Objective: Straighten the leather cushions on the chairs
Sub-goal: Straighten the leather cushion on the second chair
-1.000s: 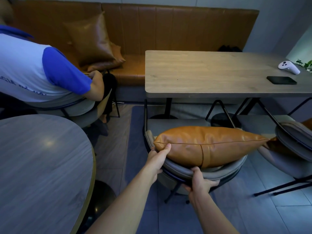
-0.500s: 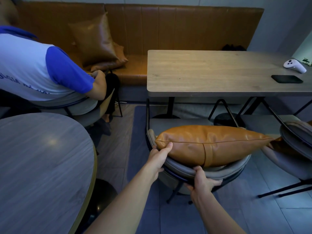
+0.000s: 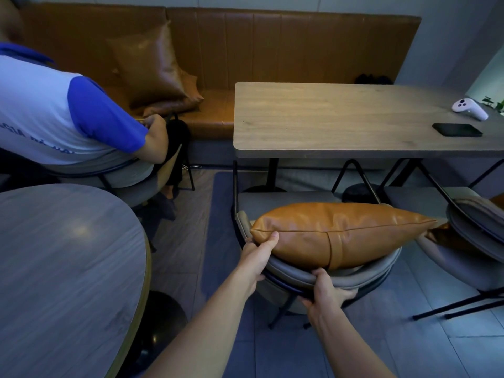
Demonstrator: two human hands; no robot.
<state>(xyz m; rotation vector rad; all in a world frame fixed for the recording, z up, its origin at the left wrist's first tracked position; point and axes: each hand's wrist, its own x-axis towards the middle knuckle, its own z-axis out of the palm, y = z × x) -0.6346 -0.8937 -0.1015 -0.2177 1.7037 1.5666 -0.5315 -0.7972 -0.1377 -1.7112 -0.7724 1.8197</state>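
Left grip (image 3: pixel 257 255) pinches the tan cushion (image 3: pixel 338 233); right grip (image 3: pixel 326 294) clasps the chair's backrest (image 3: pixel 289 274) (grey).

Across the upper right, a rectangular wooden table (image 3: pixel 341 118), carrying near its right end a white handheld controller (image 3: pixel 469 108) and, just in front of that, a flat black phone (image 3: pixel 457 129). At the far right edge, a few green leaves (image 3: pixel 494 102), partly cut off. Along the top, a brown leather bench (image 3: pixel 286 47) against the wall; some small dark item at its right end, too dim to identify. At upper left, a seated person in a white shirt with blue sleeves (image 3: pixel 51 110), back to the camera. Filling the lower left, a round grey wood-grain table (image 3: pixel 62 268). Underfoot, grey floor tiles (image 3: pixel 450 347).
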